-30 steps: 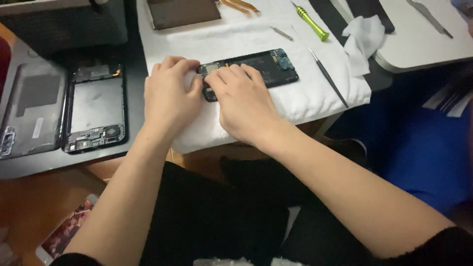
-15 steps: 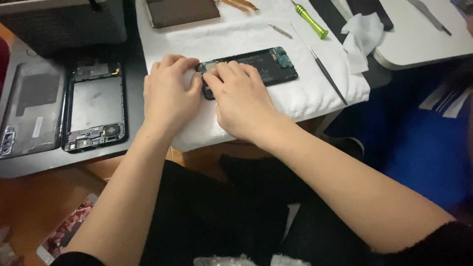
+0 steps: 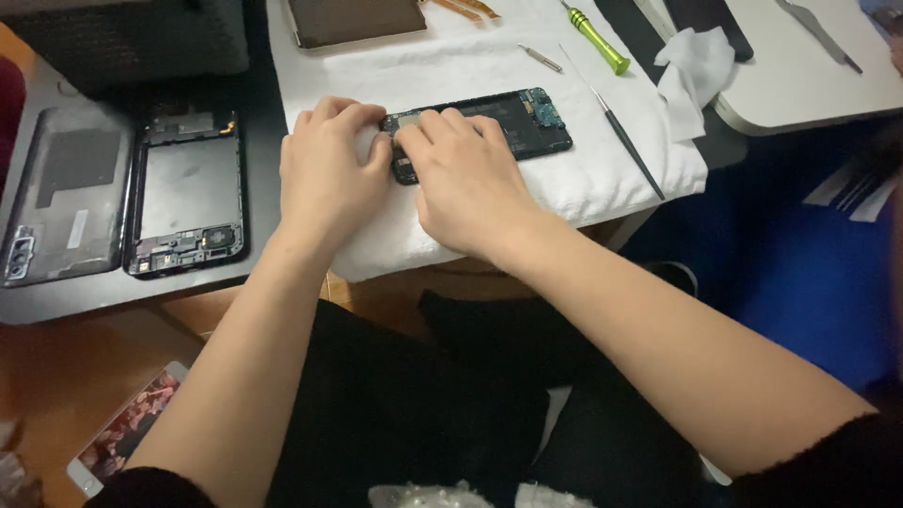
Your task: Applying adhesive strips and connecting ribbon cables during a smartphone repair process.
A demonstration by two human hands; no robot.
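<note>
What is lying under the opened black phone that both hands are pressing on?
A white towel lies under the opened phone, spread over the table edge. The left hand and right hand cover the phone's left end, so that part is hidden.

opened phone left end: under fingers; tablet: top cropped

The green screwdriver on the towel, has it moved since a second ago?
No. The green screwdriver lies at the same spot on the white towel, beside the crumpled wipe; any slight shift is the camera's.
</note>
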